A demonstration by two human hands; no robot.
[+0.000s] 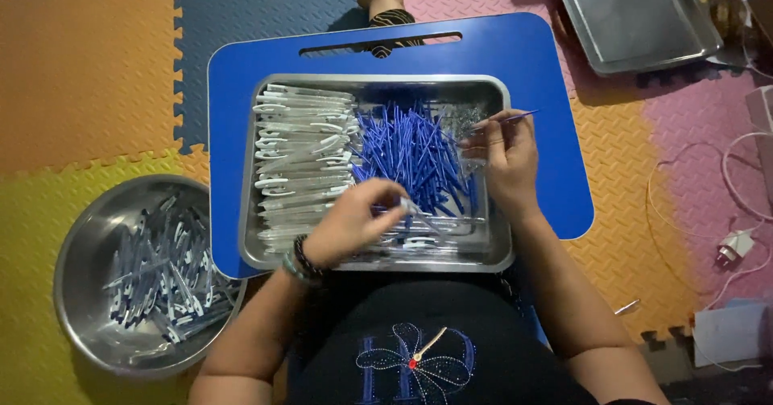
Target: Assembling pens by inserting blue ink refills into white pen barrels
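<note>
**Both hands busy over a tray of pen parts**

Nearest, the left hand [350, 220], beads at its wrist, hovers over the tray's [499, 248] front edge, its grip closed on a small clear part [409, 207]. Just left of the knees, a steel bowl [76, 236] on the floor mat [80, 75] holds a heap of finished pens [165, 280]. Farther in, the right hand [506, 157] pinches a thin blue refill [515, 117], its tip sticking out past the tray's right rim. Between the hands lies the pile of blue refills [411, 151]; white barrels [302, 151] fill the tray's left side. The tray sits on a blue table [555, 67]. Beyond, an empty-looking second tray [636, 18] rests on the mat.
</note>
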